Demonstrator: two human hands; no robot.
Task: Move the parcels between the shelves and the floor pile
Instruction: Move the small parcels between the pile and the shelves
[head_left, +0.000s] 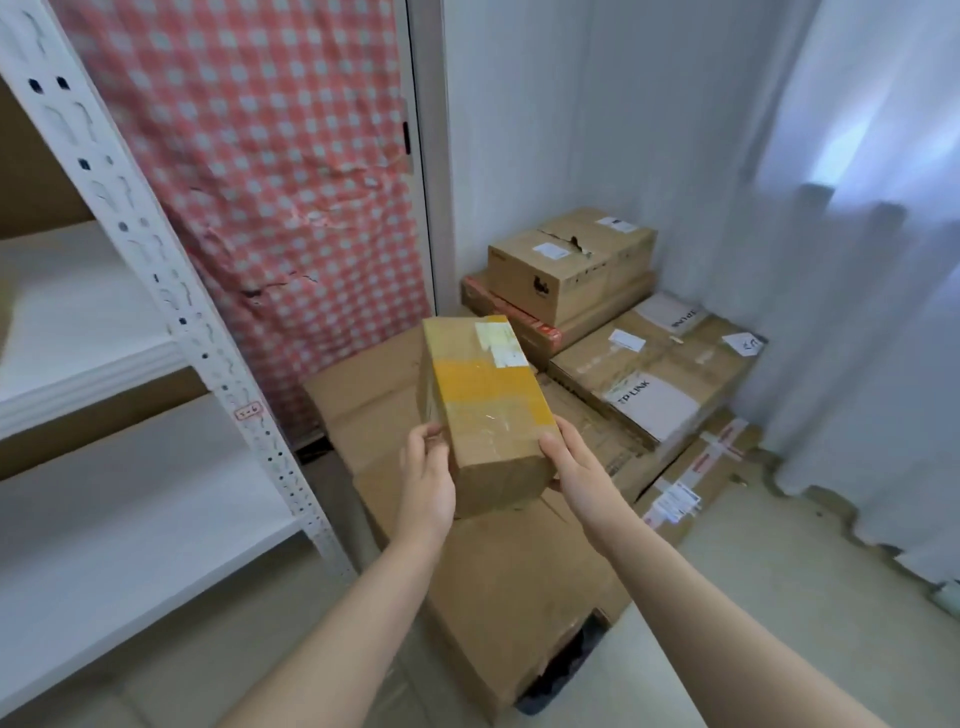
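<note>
While one parcel (483, 395) hangs over the floor pile (519, 571), left hand (428, 483) and right hand (576, 467) grip its near end, fingers (555, 442) curled round it; advise: keep level, lower flat

We note a white slotted-steel shelving unit (218, 364) at the left. Behind it hangs a red-and-white checked cloth (249, 182). The corner wall (519, 130) is plain white. A pale curtain (857, 312) covers the right side, and daylight glows through its upper part. The floor (779, 597) is light and smooth.
</note>
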